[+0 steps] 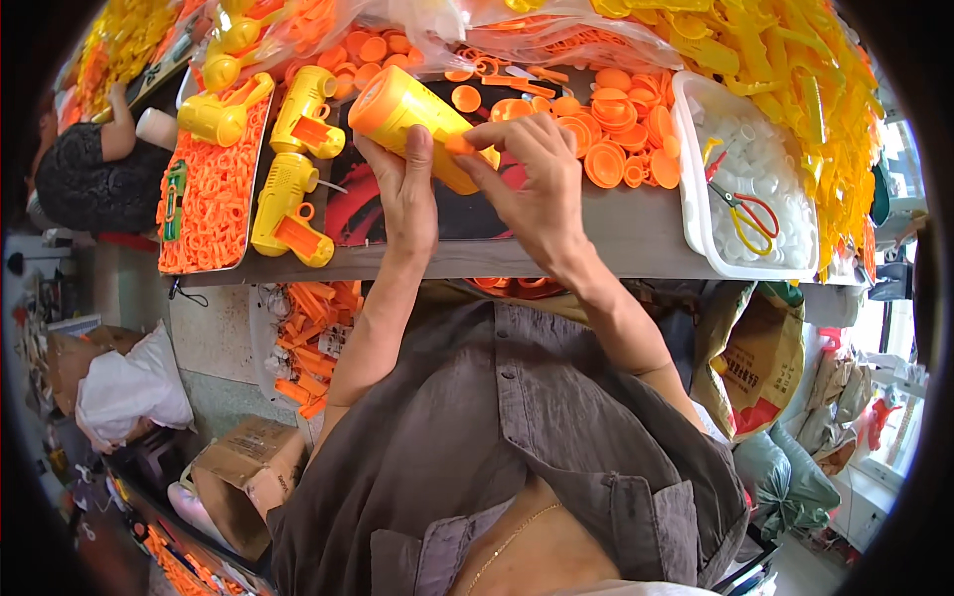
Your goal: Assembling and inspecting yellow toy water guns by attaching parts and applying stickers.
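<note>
Over the workbench, my left hand (409, 189) is wrapped round a yellow plastic cylinder with an orange end (412, 124), tilted with that end toward the upper left. My right hand (542, 179) pinches a small orange plastic piece (460, 145) against the cylinder's side; its fingers hide most of the piece. Left of my left hand lie two yellow toy housings with orange triggers (290, 214), one above the other. Loose orange round caps (616, 124) are heaped right of my right hand.
A tray of small orange parts (209, 199) lies left. At right, a white bin (691, 199) holds translucent pieces and scissors (750, 221). Yellow parts (795, 79) pile behind it. Another person (94, 179) sits far left. Orange strips (313, 343) fill a container below the bench.
</note>
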`<state>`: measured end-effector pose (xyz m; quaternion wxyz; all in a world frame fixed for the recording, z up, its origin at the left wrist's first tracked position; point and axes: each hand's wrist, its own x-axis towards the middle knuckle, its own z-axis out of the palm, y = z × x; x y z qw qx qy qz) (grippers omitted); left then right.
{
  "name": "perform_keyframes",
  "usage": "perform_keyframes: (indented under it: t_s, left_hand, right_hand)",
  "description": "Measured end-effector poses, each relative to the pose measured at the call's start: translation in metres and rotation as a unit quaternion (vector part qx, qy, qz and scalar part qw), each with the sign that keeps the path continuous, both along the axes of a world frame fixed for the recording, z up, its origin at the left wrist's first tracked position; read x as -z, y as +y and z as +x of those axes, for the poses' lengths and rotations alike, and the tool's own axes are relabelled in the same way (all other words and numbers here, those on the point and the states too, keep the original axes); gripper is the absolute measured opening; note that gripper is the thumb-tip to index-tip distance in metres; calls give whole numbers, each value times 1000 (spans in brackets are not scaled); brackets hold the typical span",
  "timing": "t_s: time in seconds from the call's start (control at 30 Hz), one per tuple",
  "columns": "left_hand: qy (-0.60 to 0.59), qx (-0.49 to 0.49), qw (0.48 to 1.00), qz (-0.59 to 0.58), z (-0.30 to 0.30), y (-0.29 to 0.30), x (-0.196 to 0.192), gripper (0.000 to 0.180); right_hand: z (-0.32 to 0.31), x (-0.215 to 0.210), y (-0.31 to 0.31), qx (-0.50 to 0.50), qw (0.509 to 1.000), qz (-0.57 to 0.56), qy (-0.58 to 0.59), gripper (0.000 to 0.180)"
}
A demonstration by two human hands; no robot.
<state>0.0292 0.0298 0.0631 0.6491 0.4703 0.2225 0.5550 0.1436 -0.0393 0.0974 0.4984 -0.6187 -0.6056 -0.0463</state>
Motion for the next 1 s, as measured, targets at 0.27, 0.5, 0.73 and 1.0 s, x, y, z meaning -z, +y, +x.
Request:
perform_keyframes:
  t_s: [0.27,0.5,0.73,1.0]
  left_hand:
    - [57,23,993,100,6,-13,-9,62]
    - [-22,75,995,-60,-1,-12,-10,71]
    - [33,-19,999,-15,-4,0,-5,74]
    - [383,-45,889,245,-53,-25,-20,133]
  right_hand:
    - [1,16,-5,22,999,27,6,20]
    - [12,19,-18,-247,883,-117,380,66]
    - [-13,27,-2,-171,946,-50,270,64]
    - [-1,29,-16,-206,925,-140,287,69]
